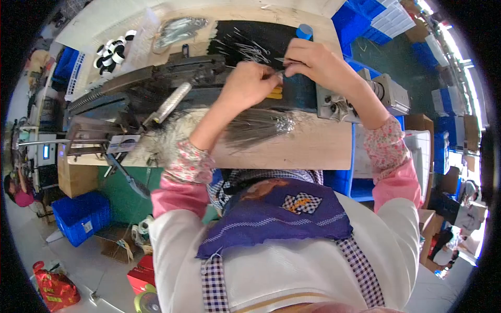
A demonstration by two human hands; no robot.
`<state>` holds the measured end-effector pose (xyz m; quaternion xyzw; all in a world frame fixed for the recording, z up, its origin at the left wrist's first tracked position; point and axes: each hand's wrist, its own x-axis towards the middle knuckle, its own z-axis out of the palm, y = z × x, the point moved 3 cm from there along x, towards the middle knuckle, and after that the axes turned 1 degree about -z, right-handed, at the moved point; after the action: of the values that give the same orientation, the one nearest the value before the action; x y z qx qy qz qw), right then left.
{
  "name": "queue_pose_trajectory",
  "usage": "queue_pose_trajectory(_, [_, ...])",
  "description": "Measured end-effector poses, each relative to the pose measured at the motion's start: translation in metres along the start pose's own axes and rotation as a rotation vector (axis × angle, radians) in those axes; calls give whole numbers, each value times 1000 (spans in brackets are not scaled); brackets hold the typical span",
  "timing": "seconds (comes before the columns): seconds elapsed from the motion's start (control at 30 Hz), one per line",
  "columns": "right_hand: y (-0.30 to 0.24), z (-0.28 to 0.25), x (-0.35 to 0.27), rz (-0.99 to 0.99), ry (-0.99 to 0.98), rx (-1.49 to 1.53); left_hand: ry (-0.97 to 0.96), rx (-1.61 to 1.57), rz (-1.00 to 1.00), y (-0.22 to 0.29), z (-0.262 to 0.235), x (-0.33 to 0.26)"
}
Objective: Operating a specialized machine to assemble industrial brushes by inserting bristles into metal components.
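Observation:
Close together over the workbench (313,146), both my hands are closed, fingertips almost meeting. My left hand (249,84) is pinched beside the end of a dark metal machine (198,65); what its fingers hold is hidden. My right hand (315,63) is pinched too, slightly higher and to the right, and a thin light piece shows by its fingertips, too small to name. Below my left fingertips lies a yellow item (275,93), partly covered. Just beyond the hands, thin metal wires with looped ends (248,47) are scattered on a black mat (224,31).
Nearer me lies a bundle of thin straight wires (255,128). A blue cap (304,32) stands at the mat's far right, with a grey motor-like machine (389,94) at the bench's right edge. Far left are a white basket of black-and-white round parts (112,55) and a clear bag (180,30).

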<state>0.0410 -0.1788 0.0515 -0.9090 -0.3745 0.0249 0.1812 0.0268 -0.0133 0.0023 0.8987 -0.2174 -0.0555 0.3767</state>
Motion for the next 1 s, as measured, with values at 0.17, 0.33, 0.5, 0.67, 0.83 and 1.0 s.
queue_pose_trajectory(0.17, [-10,20,25,-328,311,-30,311,690,302,11,-42,-20])
queue_pose_trajectory(0.33, [-30,23,35,-329,498,226,708,613,393,6,-59,-51])
queue_pose_trajectory(0.5, [-30,50,66,-338,504,176,574,-599,-277,-14,-3,-111])
queue_pose_trajectory(0.67, [-27,50,66,-172,328,209,-16,-2380,-271,-44,-31,-99])
queue_pose_trajectory(0.83, [-33,49,73,-143,285,186,243,-992,-445,-2,-3,-82])
queue_pose_trajectory(1.0, [-49,51,67,-206,418,-82,327,-675,-407,-50,7,-101])
